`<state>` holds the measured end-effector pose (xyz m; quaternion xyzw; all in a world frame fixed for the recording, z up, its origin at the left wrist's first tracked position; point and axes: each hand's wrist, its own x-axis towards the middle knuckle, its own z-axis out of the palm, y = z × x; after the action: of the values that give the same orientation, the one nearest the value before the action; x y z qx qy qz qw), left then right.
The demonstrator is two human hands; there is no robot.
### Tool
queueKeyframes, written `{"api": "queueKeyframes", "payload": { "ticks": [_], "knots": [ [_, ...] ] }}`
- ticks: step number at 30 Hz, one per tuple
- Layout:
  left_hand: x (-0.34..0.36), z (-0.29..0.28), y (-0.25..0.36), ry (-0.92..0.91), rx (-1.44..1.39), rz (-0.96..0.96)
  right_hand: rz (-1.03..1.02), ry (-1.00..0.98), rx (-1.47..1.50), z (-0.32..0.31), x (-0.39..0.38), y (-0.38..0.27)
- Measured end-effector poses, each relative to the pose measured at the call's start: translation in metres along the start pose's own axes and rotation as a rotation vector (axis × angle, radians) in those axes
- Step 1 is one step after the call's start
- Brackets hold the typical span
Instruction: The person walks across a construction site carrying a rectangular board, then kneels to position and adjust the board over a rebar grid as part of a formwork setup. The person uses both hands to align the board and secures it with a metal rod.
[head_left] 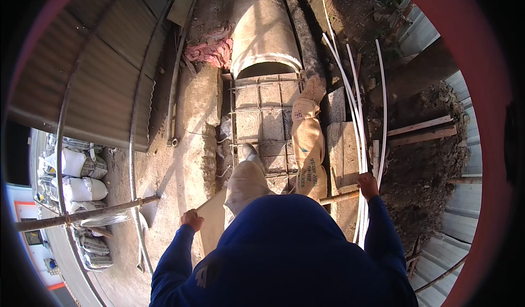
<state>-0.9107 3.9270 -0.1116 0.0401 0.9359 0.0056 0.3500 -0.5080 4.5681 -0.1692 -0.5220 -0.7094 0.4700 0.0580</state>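
Observation:
My left hand (192,219) is closed at the corner of a flat tan board (213,223); whether its fingers grip the board cannot be made out. On the right, my right hand (368,185) forms a closed fist beside long white pipes (359,137). A wooden pole (340,197) ends close to that fist, and anything inside the fingers is hidden. One of my legs, in pale trousers (246,184), reaches forward over a grid of rebar (261,109) on concrete blocks. A filled burlap sack (309,148) lies along the grid's right side.
Ahead lies a large concrete pipe (264,31), with pink cloth (213,50) to its left. A metal pole frame (87,214) and stacked white sacks (82,189) stand left. Rough soil (426,181), wooden planks (424,132) and a corrugated fence (459,214) line the right.

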Motion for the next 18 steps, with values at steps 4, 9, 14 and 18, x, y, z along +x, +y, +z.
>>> {"api": "queueKeyframes", "payload": {
  "ticks": [4,9,14,18],
  "knots": [
    [0.068,-0.013,0.0,-0.044,-0.096,0.021,-0.2,-0.193,-0.085,0.083,0.082,-0.109],
    [0.156,-0.07,-0.006,-0.125,-0.03,0.017,-0.315,-0.441,-0.111,0.203,0.154,-0.261],
    [0.174,-0.223,0.088,-0.153,-0.023,0.083,-0.32,-0.602,-0.321,0.25,0.226,-0.346],
    [0.18,-0.327,0.167,-0.12,0.024,0.218,-0.309,-0.463,-0.06,0.294,0.284,-0.368]
  ]
}}
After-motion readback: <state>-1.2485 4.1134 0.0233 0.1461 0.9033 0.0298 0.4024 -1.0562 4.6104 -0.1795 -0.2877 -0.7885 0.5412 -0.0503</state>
